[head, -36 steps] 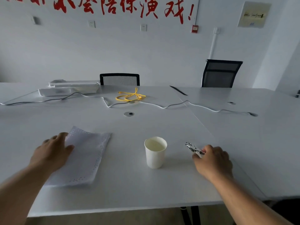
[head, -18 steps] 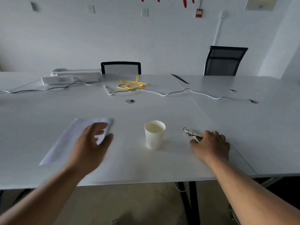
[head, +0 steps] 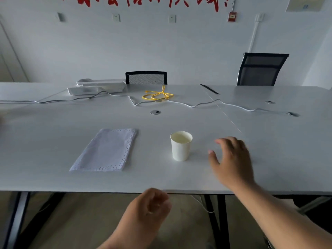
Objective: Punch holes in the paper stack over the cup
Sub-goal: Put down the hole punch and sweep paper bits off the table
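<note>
A stack of white paper (head: 107, 150) with punched holes along its edges lies flat on the white table (head: 53, 137), left of centre. To its right stands an upright white paper cup (head: 181, 146). My right hand (head: 231, 160) hovers just right of the cup, fingers spread and blurred, holding nothing that I can see. The hole punch is not visible; it may be under that hand. My left hand (head: 149, 211) is off the table, below its front edge, fingers loosely curled and empty.
At the back lie a coiled yellow cable (head: 158, 95), a long white cable (head: 194, 105) and a white flat device (head: 97, 87). A round grommet (head: 155, 112) sits mid-table. Two black mesh chairs (head: 146, 78) (head: 260, 69) stand behind.
My left hand left the paper and dropped back below the table edge. My right hand lifted and spread its fingers; the punch it rested on is out of sight.
</note>
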Motion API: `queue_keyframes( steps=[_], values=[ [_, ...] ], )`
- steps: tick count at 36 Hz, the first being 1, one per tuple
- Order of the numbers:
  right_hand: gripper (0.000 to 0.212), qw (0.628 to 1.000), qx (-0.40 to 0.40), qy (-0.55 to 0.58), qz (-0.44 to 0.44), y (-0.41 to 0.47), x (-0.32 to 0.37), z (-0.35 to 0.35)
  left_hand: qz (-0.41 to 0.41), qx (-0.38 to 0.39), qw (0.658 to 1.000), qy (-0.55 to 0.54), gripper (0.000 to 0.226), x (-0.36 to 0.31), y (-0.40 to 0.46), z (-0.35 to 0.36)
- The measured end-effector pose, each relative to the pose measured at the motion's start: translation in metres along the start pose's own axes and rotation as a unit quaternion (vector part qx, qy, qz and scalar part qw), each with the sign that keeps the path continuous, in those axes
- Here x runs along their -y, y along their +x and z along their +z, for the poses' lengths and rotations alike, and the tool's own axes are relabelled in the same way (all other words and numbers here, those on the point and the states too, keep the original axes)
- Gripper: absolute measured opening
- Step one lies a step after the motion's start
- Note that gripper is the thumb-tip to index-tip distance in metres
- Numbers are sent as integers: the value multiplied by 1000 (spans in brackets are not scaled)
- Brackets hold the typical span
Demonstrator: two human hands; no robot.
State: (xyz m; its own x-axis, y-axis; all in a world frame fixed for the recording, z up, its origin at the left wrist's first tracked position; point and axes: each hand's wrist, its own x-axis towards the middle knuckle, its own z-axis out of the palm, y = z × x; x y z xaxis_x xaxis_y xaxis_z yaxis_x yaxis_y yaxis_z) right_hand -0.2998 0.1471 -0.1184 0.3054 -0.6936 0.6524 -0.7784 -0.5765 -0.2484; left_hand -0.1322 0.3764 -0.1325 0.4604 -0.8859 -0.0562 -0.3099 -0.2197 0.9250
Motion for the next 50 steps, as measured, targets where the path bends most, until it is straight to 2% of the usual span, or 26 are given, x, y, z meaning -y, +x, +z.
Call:
queue_keyframes(
  steps=[1,2,4,6,8,11,15,19,24,27,30,34,37,39,42,44,46,48,50],
  values=[
    [38,998,17,42,-38,-3,10,0,-72,24,995,-70,19,3,3,1],
    [37,994,60,74,-49,-3,20,0,-146,48,975,-158,22,5,6,2],
    [42,979,181,90,-21,-2,33,3,-243,68,923,-290,17,6,13,4],
    [51,956,284,65,15,3,33,10,-265,56,896,-353,20,6,22,5],
    [56,944,326,41,19,3,33,14,-267,48,881,-389,24,4,28,6],
    [64,946,323,26,1,-3,35,18,-276,60,868,-409,39,-1,30,7],
    [59,940,335,44,-35,-19,47,11,-273,74,860,-425,53,-2,27,8],
    [81,926,356,63,-105,-59,72,-10,-270,104,845,-449,62,3,30,7],
    [68,881,401,159,-193,-81,93,-41,-250,152,837,-463,58,8,32,10],
    [49,870,388,282,-111,-66,90,-38,-248,145,834,-471,67,9,34,9],
    [33,878,344,330,-37,-38,90,-22,-261,130,832,-472,76,11,36,7],
    [44,884,368,287,-40,-18,104,0,-260,125,828,-481,75,15,35,0],
    [54,887,407,183,-121,-30,115,12,-251,128,832,-478,77,16,34,-1],
    [59,891,386,121,-204,-46,120,10,-239,127,834,-480,72,16,32,-2],
    [52,859,398,184,-265,-65,127,-7,-232,140,829,-489,60,20,33,-3],
    [35,835,430,250,-235,-68,129,-15,-240,143,819,-502,63,22,33,-4],
    [28,834,426,320,-144,-56,128,-17,-238,139,819,-503,71,23,35,-3],
    [28,854,389,335,-83,-37,129,-11,-244,131,821,-499,85,24,35,-4],
    [34,880,367,293,-74,-18,129,0,-258,118,819,-498,92,22,33,-7]
  ],
)
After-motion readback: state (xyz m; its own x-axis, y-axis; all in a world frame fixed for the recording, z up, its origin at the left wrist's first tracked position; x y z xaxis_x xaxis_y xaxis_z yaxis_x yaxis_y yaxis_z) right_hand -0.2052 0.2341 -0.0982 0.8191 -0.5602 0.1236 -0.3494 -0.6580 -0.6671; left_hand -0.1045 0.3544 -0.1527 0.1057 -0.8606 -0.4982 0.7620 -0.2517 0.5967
